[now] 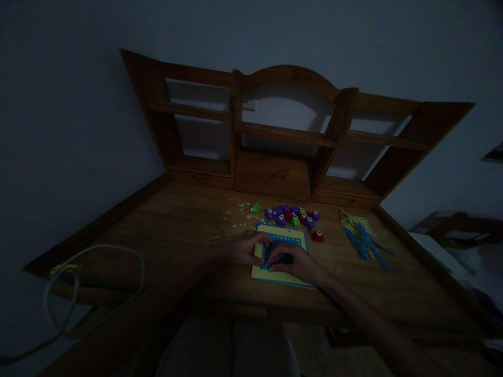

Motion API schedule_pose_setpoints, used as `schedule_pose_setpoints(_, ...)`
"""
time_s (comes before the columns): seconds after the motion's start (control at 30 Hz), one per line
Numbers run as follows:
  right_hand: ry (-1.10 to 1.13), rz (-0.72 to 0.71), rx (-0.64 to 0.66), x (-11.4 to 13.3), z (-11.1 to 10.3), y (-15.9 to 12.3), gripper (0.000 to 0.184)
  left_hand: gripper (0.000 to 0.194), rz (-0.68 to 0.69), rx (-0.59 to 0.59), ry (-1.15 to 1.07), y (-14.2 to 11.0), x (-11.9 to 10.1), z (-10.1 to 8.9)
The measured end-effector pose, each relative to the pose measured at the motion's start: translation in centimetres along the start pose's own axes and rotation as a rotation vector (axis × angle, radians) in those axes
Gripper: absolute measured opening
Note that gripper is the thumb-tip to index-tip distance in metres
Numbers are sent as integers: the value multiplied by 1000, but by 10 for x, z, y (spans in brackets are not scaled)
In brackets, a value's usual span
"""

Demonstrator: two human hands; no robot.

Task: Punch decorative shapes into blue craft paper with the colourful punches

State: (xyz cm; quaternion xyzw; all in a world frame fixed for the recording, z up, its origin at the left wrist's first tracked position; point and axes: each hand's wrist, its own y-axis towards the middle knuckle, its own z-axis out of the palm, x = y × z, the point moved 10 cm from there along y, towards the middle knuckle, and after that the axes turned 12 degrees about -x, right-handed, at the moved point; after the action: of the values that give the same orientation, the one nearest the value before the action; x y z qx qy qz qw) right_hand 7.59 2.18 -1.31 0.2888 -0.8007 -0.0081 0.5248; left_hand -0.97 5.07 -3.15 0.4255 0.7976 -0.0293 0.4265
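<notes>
A yellow sheet with a blue edge (281, 276) lies on the desk. On top of it is a smaller blue piece (288, 241) with a row of small pale dots. My left hand (247, 248) rests on the left side of the sheets, thumb and fingers apart. My right hand (294, 263) is closed over the lower middle of the sheet, fingertips pinched by a small blue bit (266, 266). A dark object (286, 258) shows within that hand, too dim to name. Several purple, red and green craft punches (280, 220) stand just behind the sheets.
Small pale and blue cut bits (245, 217) are scattered near a green punch (255, 208). A red punch (318, 236) stands apart. Blue and yellow punched strips (363, 238) lie at the right. A wooden shelf unit (275, 133) backs the desk; a white cable (118, 246) loops at left.
</notes>
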Motion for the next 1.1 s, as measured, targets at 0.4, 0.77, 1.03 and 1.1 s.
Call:
schedule_pose_setpoints(0.4,-51,-95,-5,5,8,1,10,57,-31,-11,-8,2,0,0)
schedule_pose_setpoints(0.77,-28,-145,36,12,10,0,9,60,-32,20,6,1,7,3)
schedule_pose_setpoints(1.03,-5,-86,85,10,3,0,17,56,-34,22,-22,3,5,3)
schedule_pose_setpoints(1.1,-7,-89,80,10,3,0,17,56,-40,21,-24,3,4,3)
